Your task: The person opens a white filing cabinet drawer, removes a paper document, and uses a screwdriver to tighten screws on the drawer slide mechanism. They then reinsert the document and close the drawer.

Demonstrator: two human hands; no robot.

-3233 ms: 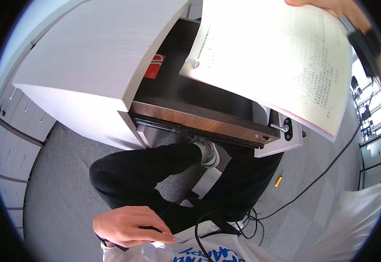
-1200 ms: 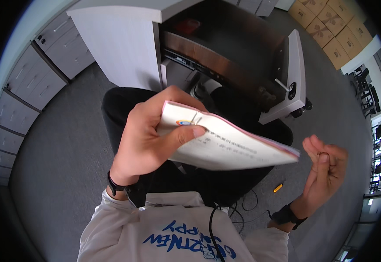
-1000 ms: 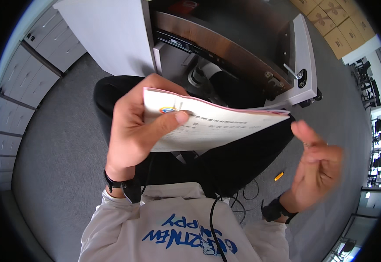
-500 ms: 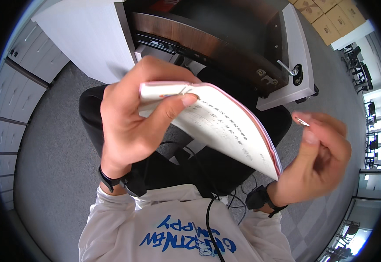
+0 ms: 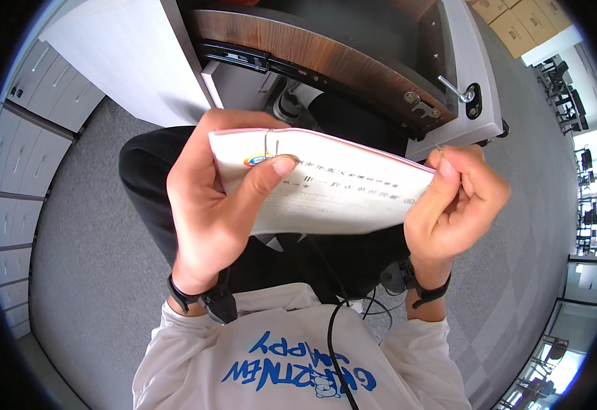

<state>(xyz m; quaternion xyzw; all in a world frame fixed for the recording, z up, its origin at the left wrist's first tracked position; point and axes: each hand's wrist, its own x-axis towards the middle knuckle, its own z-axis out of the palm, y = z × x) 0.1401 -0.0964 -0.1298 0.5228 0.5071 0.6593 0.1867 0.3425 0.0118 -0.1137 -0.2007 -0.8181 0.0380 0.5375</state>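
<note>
My left hand (image 5: 213, 205) is closed round the left end of a white printed booklet (image 5: 336, 198) with pink sheet edges, thumb on the top page beside a colourful logo. A metal paper clip (image 5: 271, 140) sits on the booklet's upper edge above that thumb. At the upper right corner, my right hand (image 5: 459, 198) pinches a small thin metal clip (image 5: 439, 149) between thumb and forefinger, close against the edge. Behind the booklet are my legs in dark trousers (image 5: 148, 171) and part of a shoe (image 5: 288, 102).
An open dark-wood drawer (image 5: 312, 44) with metal fittings juts from a white desk unit (image 5: 117, 58). Grey cabinets (image 5: 49, 85) line the left. Cardboard boxes (image 5: 521, 27) and office chairs (image 5: 555, 96) stand at the right. Loose black cables (image 5: 384, 314) lie below my hands.
My right hand has moved left and up with the small clip to the booklet's corner. The booklet, bent downward at the right half a second ago, now lies straighter.
</note>
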